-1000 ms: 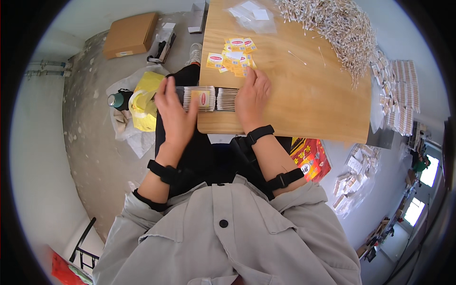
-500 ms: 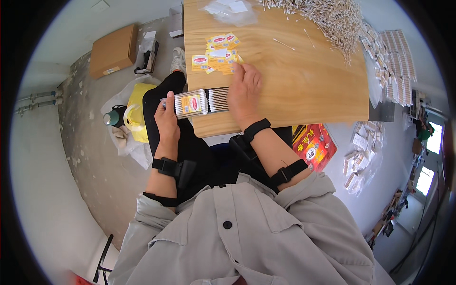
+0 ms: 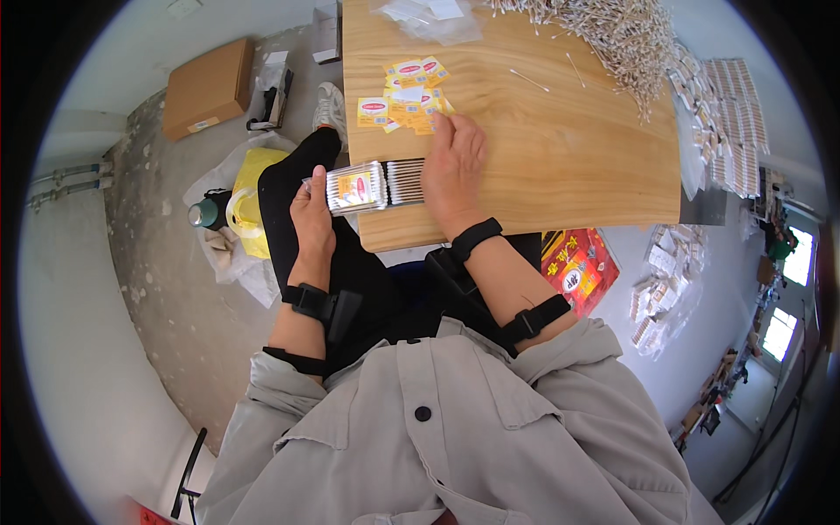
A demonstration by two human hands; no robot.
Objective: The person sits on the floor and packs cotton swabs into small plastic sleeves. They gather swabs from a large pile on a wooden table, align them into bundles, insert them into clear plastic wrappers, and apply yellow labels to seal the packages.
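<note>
My left hand (image 3: 313, 214) grips a clear packet of cotton swabs (image 3: 356, 188) with a yellow and white label card in it, thumb on top at its left end. The packet hangs over the table's near left edge. From its right end a flat row of cotton swabs (image 3: 405, 182) runs to the palm of my right hand (image 3: 453, 175). That hand rests on the table with fingers bent together, and what they may hold is hidden. Their tips are by the scattered pile of yellow label cards (image 3: 407, 96).
A heap of loose cotton swabs (image 3: 612, 44) covers the far right of the wooden table (image 3: 560, 166), with two stray swabs nearby. Clear plastic bags (image 3: 429, 26) lie at the far edge. Filled packs (image 3: 735, 122) stand right of the table. A cardboard box (image 3: 210, 87) sits on the floor.
The whole view has shifted slightly. Both hands, the packet and the row of swabs keep nearly the same places against each other.
</note>
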